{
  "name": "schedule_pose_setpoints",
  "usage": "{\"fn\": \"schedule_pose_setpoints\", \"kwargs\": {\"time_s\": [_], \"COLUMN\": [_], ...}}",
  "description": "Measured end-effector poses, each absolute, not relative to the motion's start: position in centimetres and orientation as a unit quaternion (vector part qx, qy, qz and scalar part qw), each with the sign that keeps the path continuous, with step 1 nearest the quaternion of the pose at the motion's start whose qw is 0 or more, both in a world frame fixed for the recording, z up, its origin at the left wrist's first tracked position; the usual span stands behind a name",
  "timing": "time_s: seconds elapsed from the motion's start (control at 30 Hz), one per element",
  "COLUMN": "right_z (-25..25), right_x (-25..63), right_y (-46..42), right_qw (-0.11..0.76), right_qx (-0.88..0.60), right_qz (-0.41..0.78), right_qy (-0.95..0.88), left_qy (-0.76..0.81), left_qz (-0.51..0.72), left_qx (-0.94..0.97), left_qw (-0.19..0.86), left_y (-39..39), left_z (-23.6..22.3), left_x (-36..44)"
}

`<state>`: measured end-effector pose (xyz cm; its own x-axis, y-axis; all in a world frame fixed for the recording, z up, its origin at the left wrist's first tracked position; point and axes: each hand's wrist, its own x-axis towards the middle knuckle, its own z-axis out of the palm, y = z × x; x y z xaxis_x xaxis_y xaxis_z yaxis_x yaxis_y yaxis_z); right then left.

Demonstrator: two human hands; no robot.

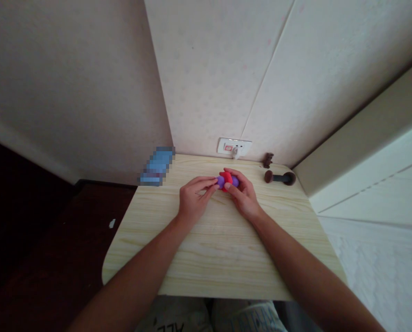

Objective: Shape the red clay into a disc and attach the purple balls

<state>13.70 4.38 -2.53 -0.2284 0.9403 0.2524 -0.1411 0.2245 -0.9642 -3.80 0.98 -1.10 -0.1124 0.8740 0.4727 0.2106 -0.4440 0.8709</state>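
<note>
Between my two hands, over the far half of the light wooden table point(212, 258), is a small red and purple object point(228, 179). It has a red middle and a rounded purple part at either side; its exact kind I cannot make out. My left hand point(197, 196) pinches the purple part on the left with thumb and fingertips. Around the red middle and the right purple part curl the thumb and fingers of my right hand point(242, 193), which hide some of it.
At the table's back right lies a small dumbbell-shaped thing point(280, 178), with a little dark brown figure point(268, 160) behind it. A blurred blue item point(157, 166) sits at the back left corner. A wall socket point(235, 146) holds a plug. White bedding point(382, 258) is at the right.
</note>
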Motion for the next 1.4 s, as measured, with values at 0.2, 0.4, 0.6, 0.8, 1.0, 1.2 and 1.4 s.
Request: {"fn": "schedule_pose_setpoints", "kwargs": {"time_s": [0.2, 0.4, 0.6, 0.8, 1.0, 1.2, 1.4], "right_z": [-1.6, -1.4, -1.1, -0.9, -1.4, -1.0, -0.9], "right_x": [13.1, 12.3, 12.0, 12.2, 12.7, 12.9, 12.6], "right_y": [3.5, 2.8, 2.7, 2.3, 2.9, 3.0, 4.7], "right_qw": [0.508, 0.468, 0.455, 0.454, 0.484, 0.478, 0.460], "right_qx": [-0.338, -0.278, -0.269, -0.302, -0.341, -0.359, -0.490], "right_qz": [0.470, 0.407, 0.297, 0.259, 0.315, 0.321, 0.510], "right_qy": [-0.638, -0.733, -0.795, -0.797, -0.742, -0.735, -0.537], "left_qy": [0.422, 0.412, 0.390, 0.387, 0.361, 0.350, 0.235], "left_qz": [0.655, 0.641, 0.634, 0.658, 0.660, 0.617, 0.553], "left_qx": [0.421, 0.375, 0.349, 0.290, 0.252, 0.302, 0.339], "left_qw": [0.465, 0.528, 0.569, 0.578, 0.609, 0.637, 0.724], "left_y": [2.2, 2.2, 2.1, 2.4, 2.2, 1.8, 1.1], "left_z": [-2.0, -2.6, -2.3, -1.8, -0.8, -0.7, 0.1], "left_x": [-2.9, -1.9, -1.9, -2.2, -2.6, -2.7, -3.8]}}
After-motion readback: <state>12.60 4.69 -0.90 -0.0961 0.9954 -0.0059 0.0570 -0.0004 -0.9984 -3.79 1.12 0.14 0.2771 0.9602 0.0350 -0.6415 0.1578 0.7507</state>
